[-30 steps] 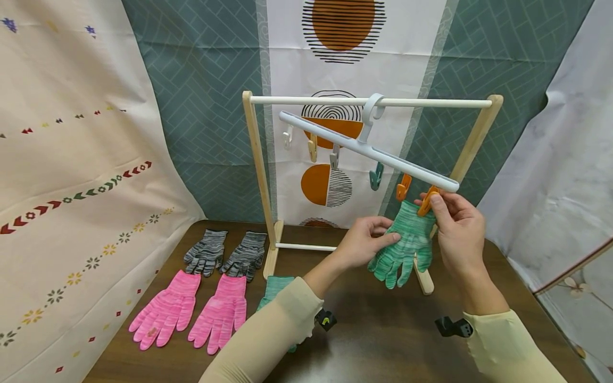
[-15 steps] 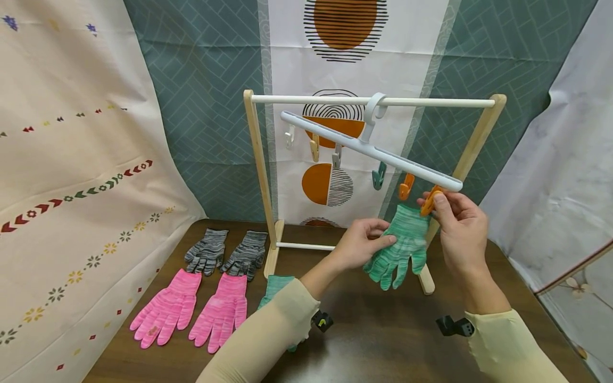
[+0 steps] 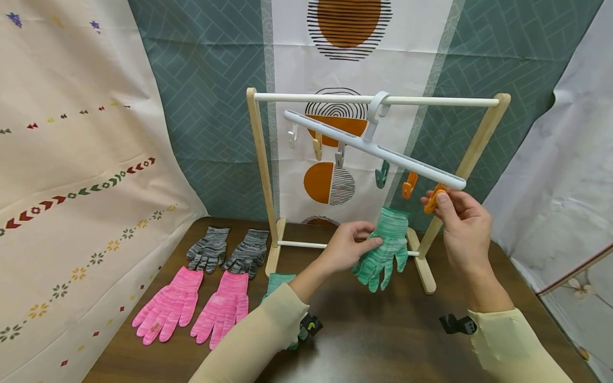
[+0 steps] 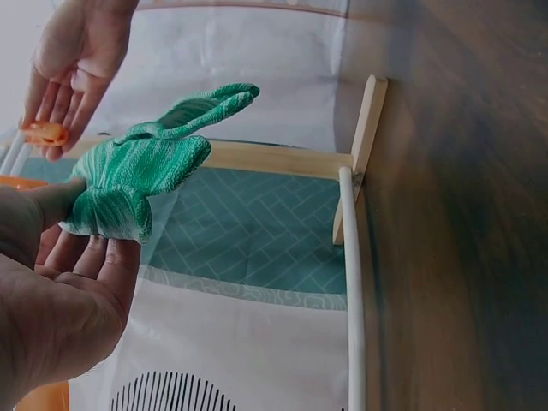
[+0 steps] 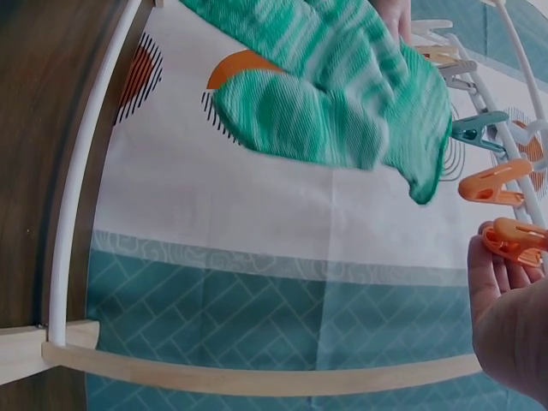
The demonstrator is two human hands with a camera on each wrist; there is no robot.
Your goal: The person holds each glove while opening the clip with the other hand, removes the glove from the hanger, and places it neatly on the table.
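My left hand (image 3: 362,244) grips a green knit glove (image 3: 384,246) by its palm, cuff up and fingers hanging, just in front of the wooden rack (image 3: 261,159). The glove (image 4: 145,171) hangs free of any clip. My right hand (image 3: 442,203) pinches the end orange clip (image 3: 433,199) on the white peg hanger (image 3: 373,151), which hangs tilted from the rack's white rod (image 3: 335,98). In the right wrist view the orange clip (image 5: 514,238) sits at my fingertips, with the glove (image 5: 334,94) up and to the left of it.
Two pink gloves (image 3: 191,308) and two grey striped gloves (image 3: 227,250) lie on the dark wooden table (image 3: 383,340) at the left. Another green glove (image 3: 278,283) lies partly under my left forearm. More clips hang along the hanger, among them a teal one (image 3: 381,174).
The green glove has come away from the orange clip and moved down and left with my left hand. My right hand stays at the clip.
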